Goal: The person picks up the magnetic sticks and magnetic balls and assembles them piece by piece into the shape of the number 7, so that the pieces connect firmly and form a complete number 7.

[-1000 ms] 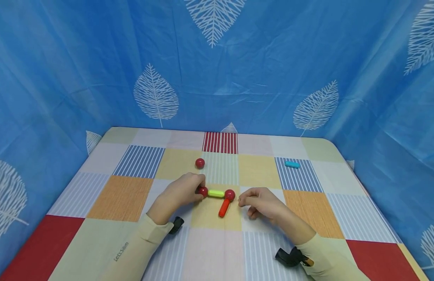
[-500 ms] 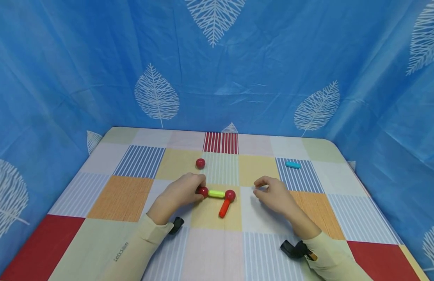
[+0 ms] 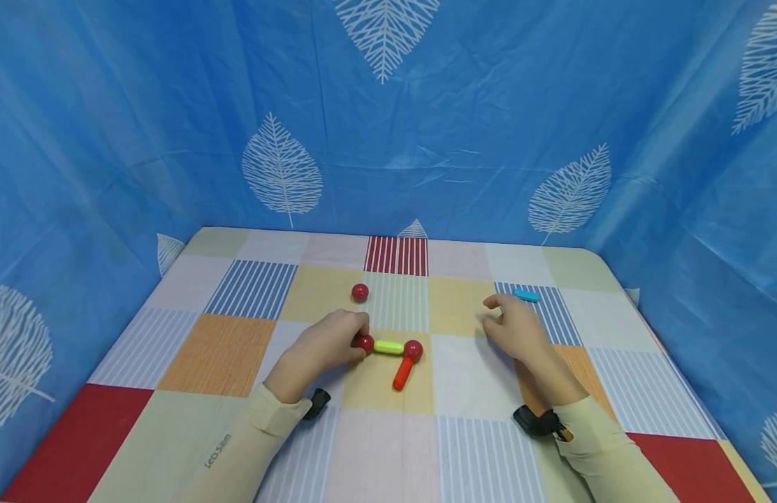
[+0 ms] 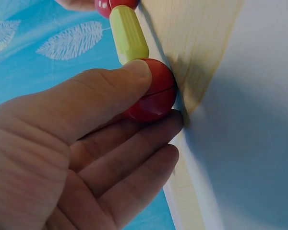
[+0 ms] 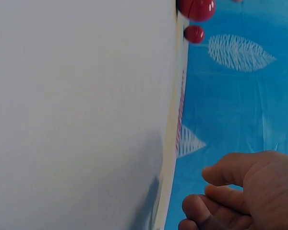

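Observation:
My left hand (image 3: 325, 344) pinches a red ball (image 4: 158, 96) between thumb and fingers at the tabletop. A yellow-green rod (image 3: 388, 347) joins that ball to a second red ball (image 3: 414, 350). From the second ball a red rod (image 3: 402, 374) extends toward the near edge, lying on the cloth. My right hand (image 3: 519, 334) hovers over the right side with loosely bent fingers and a gap between thumb and forefinger, holding nothing. Just beyond its fingers lies a short blue rod (image 3: 527, 295), a little apart from the hand.
A loose red ball (image 3: 360, 293) sits behind the joined pieces, beyond the left hand. A patchwork cloth (image 3: 388, 447) covers the table. Blue curtains (image 3: 388, 154) with white leaf prints stand behind and at both sides.
My right hand has moved away from the joined pieces, right and farther back, toward the blue rod. The left hand keeps its hold on the red ball, unmoved.

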The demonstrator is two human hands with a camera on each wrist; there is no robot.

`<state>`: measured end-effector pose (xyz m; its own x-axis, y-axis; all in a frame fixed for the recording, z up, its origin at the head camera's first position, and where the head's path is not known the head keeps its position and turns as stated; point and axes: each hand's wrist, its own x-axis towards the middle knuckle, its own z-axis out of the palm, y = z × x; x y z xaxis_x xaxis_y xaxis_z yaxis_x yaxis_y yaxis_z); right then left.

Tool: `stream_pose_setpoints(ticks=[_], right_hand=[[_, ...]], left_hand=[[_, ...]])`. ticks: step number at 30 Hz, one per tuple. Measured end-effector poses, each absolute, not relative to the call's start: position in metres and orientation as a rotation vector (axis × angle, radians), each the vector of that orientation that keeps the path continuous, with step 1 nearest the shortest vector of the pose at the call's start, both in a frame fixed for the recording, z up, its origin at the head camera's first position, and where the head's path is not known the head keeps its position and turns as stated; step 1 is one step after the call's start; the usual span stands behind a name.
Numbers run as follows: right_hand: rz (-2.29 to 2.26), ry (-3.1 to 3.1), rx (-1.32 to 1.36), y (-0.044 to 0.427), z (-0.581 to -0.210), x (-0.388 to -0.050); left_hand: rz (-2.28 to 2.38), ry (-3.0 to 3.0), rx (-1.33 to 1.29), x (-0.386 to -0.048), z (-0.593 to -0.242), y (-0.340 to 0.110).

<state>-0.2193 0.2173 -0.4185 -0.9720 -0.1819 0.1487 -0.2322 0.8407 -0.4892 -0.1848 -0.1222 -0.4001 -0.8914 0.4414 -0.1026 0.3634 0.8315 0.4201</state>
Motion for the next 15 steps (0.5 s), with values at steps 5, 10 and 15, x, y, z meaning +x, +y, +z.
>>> stream_pose_setpoints(ticks=[5,10,15], right_hand=[[0.712,-2.910,0.276,0.233,-0.418,-0.233],[0.669,-2.890,0.240,0.248,-0.417,-0.243],[0.615,-2.903,0.174,0.263,-0.417,-0.251]], left_hand=[[0.582,2.822,0.633,-0.186,-0.402,-0.122],[0.572,2.825,0.638,-0.186,-0.401,-0.122],[0.564,2.824,0.635,-0.186,-0.400,-0.122]])
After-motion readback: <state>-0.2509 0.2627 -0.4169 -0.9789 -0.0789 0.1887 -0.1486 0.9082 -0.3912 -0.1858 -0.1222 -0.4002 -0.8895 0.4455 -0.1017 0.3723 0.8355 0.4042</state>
